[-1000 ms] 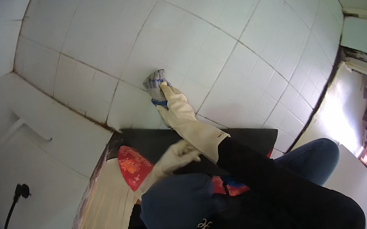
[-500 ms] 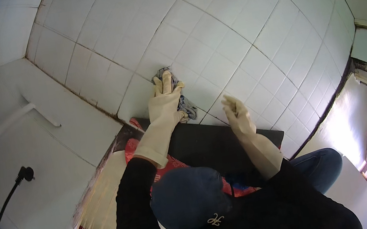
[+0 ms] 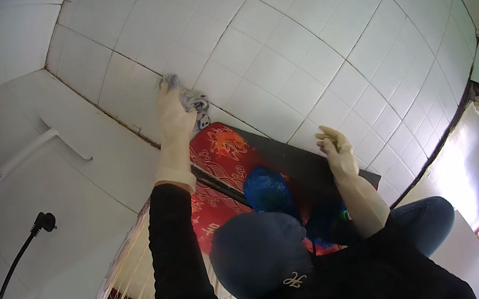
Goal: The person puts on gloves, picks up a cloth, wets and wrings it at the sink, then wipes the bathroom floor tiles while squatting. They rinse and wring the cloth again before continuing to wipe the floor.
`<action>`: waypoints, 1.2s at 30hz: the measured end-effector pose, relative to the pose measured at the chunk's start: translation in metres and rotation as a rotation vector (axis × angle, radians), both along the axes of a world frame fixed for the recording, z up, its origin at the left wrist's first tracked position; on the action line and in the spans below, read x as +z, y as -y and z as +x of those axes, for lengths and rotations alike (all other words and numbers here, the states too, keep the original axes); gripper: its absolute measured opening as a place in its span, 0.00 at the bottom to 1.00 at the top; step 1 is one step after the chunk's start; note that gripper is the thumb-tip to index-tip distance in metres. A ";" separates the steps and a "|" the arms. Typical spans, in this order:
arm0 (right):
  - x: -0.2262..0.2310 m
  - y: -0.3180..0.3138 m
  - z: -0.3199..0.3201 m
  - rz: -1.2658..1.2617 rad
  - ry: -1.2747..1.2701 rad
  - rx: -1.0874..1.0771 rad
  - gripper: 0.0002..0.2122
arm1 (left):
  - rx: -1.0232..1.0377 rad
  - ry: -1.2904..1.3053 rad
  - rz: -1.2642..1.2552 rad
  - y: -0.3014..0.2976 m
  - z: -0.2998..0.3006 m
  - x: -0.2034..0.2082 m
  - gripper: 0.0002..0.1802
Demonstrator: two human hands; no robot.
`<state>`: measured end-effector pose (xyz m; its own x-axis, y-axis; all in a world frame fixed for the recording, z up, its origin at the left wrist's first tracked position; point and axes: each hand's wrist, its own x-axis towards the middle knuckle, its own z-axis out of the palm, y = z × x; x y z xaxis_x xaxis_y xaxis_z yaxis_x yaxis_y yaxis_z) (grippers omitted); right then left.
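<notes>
My left hand [image 3: 175, 113], in a cream rubber glove, presses a crumpled grey patterned cloth [image 3: 199, 107] against the white tiled wall [image 3: 273, 49]. Part of the cloth bunches out beside the fingers, just above a red patterned surface [image 3: 216, 160]. My right hand [image 3: 337, 149] wears a matching glove. It hangs by the lower tiles with nothing in it, its fingers loosely bent and apart. Below it runs a dark flat panel [image 3: 291, 156].
A blue shiny plastic-looking thing [image 3: 266, 189] lies on the red surface. On the left wall are a white bar [image 3: 17, 164] and a black plug on a cord [image 3: 42, 222]. A dark blue cap [image 3: 257, 254] hides part of the lower middle. Pale strands [image 3: 124, 273] hang lower left.
My left hand has moved the cloth left and up along the tiles. More of the red surface and the blue thing now show. My right hand has shifted slightly right.
</notes>
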<state>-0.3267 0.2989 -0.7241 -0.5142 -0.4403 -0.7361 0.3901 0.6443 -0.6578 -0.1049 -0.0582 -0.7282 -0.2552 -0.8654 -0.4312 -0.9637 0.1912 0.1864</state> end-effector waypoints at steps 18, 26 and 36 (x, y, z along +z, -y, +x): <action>0.005 0.011 -0.035 -0.040 -0.061 -0.110 0.19 | -0.133 0.130 0.555 -0.022 0.100 0.030 0.23; 0.006 0.010 -0.029 -0.019 -0.042 -0.057 0.19 | 0.266 -0.377 0.152 0.112 0.056 0.002 0.34; 0.008 0.007 -0.032 0.008 -0.015 -0.071 0.18 | -0.040 0.312 0.090 0.021 0.012 0.021 0.28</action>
